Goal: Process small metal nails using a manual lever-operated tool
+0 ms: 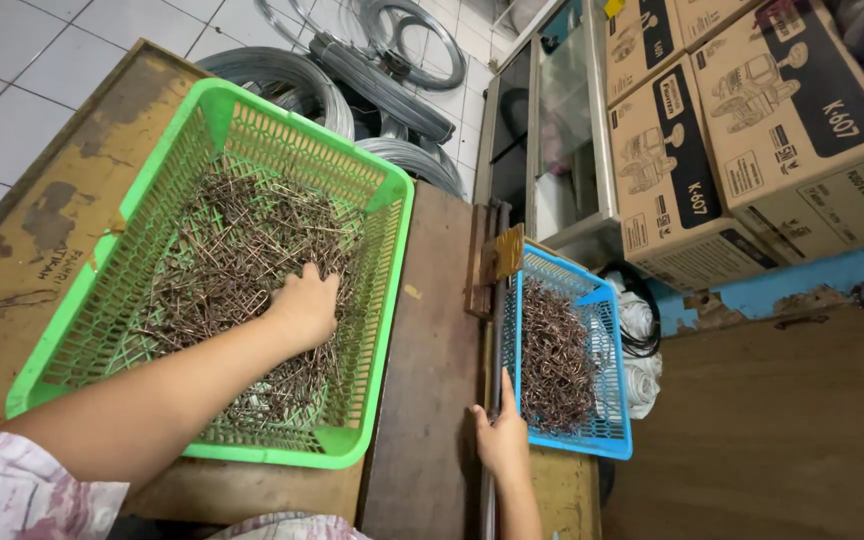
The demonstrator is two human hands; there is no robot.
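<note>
Your left hand (304, 305) digs its fingers, probably closed, into the nails (242, 260) of the green basket (102, 300); your right hand (502, 440), fingers open, steadies the blue basket (612, 440).

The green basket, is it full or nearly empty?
Partly filled. The green basket holds a shallow heap of bent wire pieces; its mesh walls stand bare above it. The left hand digs in.

Hardware shop, wire coils (372, 60) (floor), stacked cartons (742, 130)
</note>
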